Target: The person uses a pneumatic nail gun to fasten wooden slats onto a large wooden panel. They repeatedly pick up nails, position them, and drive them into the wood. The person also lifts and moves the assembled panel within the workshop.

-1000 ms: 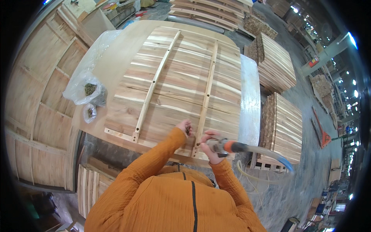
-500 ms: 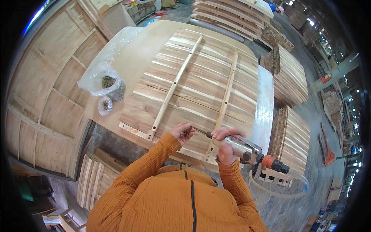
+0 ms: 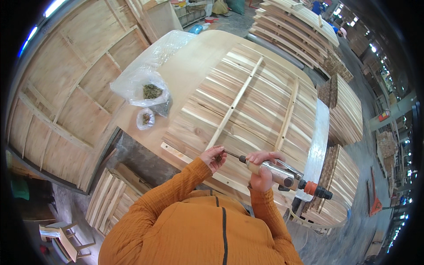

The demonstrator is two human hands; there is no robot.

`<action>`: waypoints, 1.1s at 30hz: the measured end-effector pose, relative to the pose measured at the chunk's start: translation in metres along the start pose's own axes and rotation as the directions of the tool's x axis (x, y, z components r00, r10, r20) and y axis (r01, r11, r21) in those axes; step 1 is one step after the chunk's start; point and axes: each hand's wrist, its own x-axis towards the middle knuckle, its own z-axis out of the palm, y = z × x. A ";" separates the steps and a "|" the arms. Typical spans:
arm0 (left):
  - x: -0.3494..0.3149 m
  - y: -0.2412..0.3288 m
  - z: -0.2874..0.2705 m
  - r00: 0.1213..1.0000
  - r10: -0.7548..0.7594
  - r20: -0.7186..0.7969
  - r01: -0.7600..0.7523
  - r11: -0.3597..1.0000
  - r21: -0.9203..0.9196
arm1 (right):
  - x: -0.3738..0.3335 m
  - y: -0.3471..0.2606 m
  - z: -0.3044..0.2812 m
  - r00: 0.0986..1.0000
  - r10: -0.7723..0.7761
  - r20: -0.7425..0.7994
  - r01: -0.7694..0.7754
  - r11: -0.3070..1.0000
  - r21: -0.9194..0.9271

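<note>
My left hand (image 3: 212, 160) is half closed, gripping a small bunch of screws (image 3: 218, 157) between fingers and palm. My right hand (image 3: 262, 179) is wrapped around the driver (image 3: 282, 176), a silver tool with an orange ring and a black end. Its bit (image 3: 233, 154) points left, and its tip reaches my left fingertips; I cannot tell whether a screw sits on it. Both hands are over the near part of the panel (image 3: 261, 112), a striped wooden board that lies flat on the tabletop (image 3: 187, 68). Two slats run away from me across it: the left slat (image 3: 240, 96) beyond my left hand, the right slat (image 3: 289, 110) beyond my right. A strip (image 3: 176, 151) lies along the panel's near edge, left of my left hand.

From the driver's back end a pale hose (image 3: 326, 226) loops down on my right. To the left of the panel, a large clear bag (image 3: 129, 88) lies open on the tabletop with a heap of screws (image 3: 152, 91) inside, and just nearer me is a small bag (image 3: 141, 125) holding more. Board stacks (image 3: 346, 108) stand on the floor to the right.
</note>
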 end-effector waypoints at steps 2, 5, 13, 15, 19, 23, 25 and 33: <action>-0.003 0.010 -0.007 0.997 -0.049 -0.057 0.049 0.999 0.003 | -0.001 0.010 0.011 1.000 0.013 0.025 -0.013 1.000 -0.002; 0.001 0.030 -0.038 0.989 -0.131 -0.062 0.135 0.989 0.067 | -0.002 0.029 0.025 0.998 0.009 0.065 -0.004 0.997 -0.073; 0.004 0.189 -0.166 0.807 0.562 -0.182 -0.242 0.595 0.767 | 0.017 0.034 0.054 0.991 -0.123 0.042 0.130 0.942 -0.308; 0.007 0.239 -0.178 0.614 0.786 -0.072 -0.210 0.251 0.945 | 0.017 0.036 0.062 0.991 -0.131 0.018 0.129 0.936 -0.328; 0.014 0.290 -0.202 0.611 0.766 0.200 0.159 -0.367 0.917 | 0.015 0.042 0.071 0.990 -0.144 -0.015 0.130 0.929 -0.347; 0.027 0.301 -0.210 0.738 0.671 0.077 0.237 -0.364 0.901 | 0.013 0.050 0.066 0.985 -0.171 -0.002 0.156 0.905 -0.396; 0.029 0.303 -0.214 0.732 0.676 0.087 0.228 -0.363 0.903 | 0.013 0.051 0.065 0.985 -0.171 -0.003 0.155 0.899 -0.410; 0.009 0.307 -0.206 0.687 0.721 -0.092 -0.391 0.473 0.789 | 0.016 0.040 0.051 0.981 -0.183 -0.062 0.142 0.900 -0.412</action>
